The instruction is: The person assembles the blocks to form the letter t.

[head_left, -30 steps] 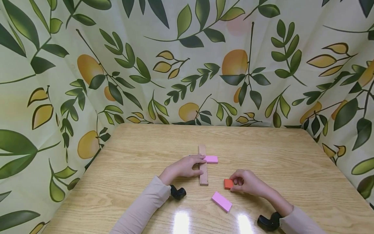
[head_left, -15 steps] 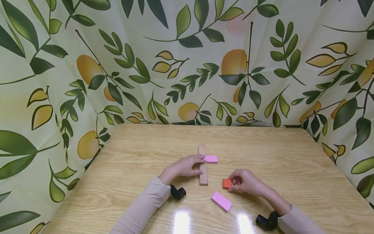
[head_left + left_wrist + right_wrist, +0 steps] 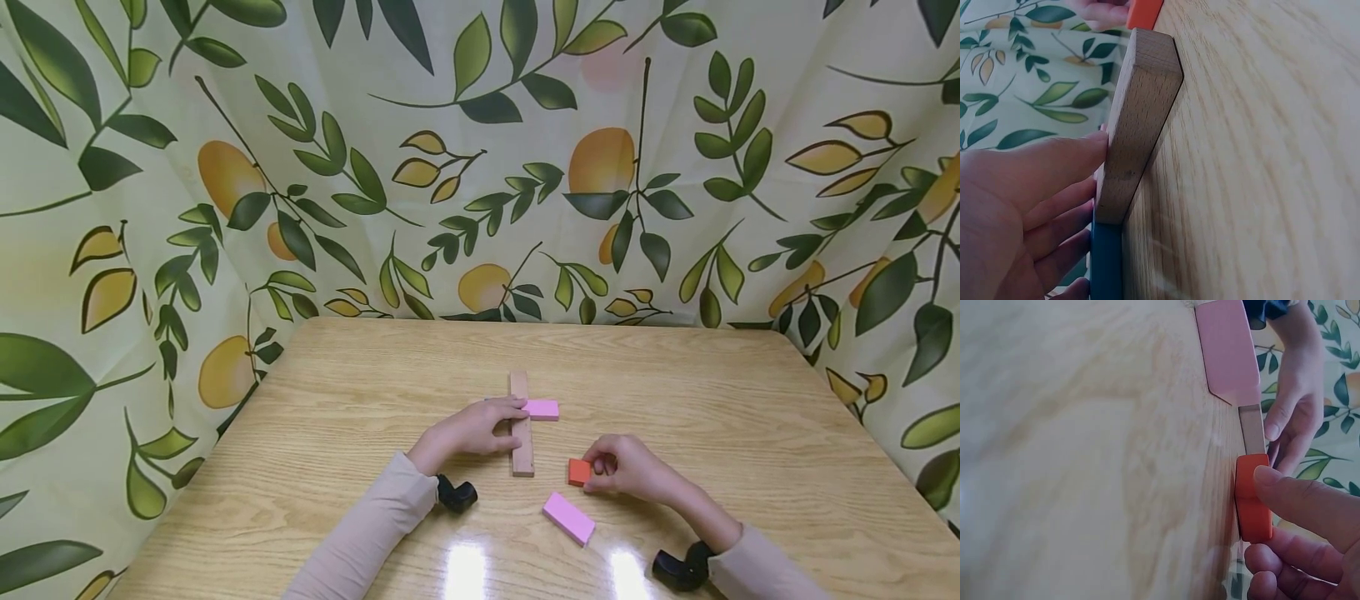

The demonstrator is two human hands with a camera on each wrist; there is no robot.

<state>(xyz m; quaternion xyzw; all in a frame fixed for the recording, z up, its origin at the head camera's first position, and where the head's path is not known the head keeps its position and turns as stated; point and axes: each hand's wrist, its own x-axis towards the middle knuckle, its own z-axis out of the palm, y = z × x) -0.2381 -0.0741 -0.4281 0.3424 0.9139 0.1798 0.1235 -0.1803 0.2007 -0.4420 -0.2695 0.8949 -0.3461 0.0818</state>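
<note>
My left hand (image 3: 476,427) lies over a line of pale wood (image 3: 522,458), fingers extended across it and thumb touching its side. In the left wrist view, a blue block (image 3: 1107,259) runs on from the end of the wooden block (image 3: 1141,112), beside the fingers; from the head it is mostly hidden under that hand. A pink block (image 3: 543,409) sticks out to the right of the wood. My right hand (image 3: 630,467) pinches a small orange-red block (image 3: 579,472) between thumb and fingers, low at the tabletop, to the right of the wood's near end.
A second pink block (image 3: 569,518) lies slanted on the table (image 3: 360,358), nearer the body than the orange-red one. Black devices (image 3: 457,493) are worn at both wrists. A leaf-patterned cloth (image 3: 480,167) surrounds the table's back and sides.
My right hand has slid slightly left with the orange-red block, bringing it closer to the wood. The left hand and the other blocks have stayed where they were.
</note>
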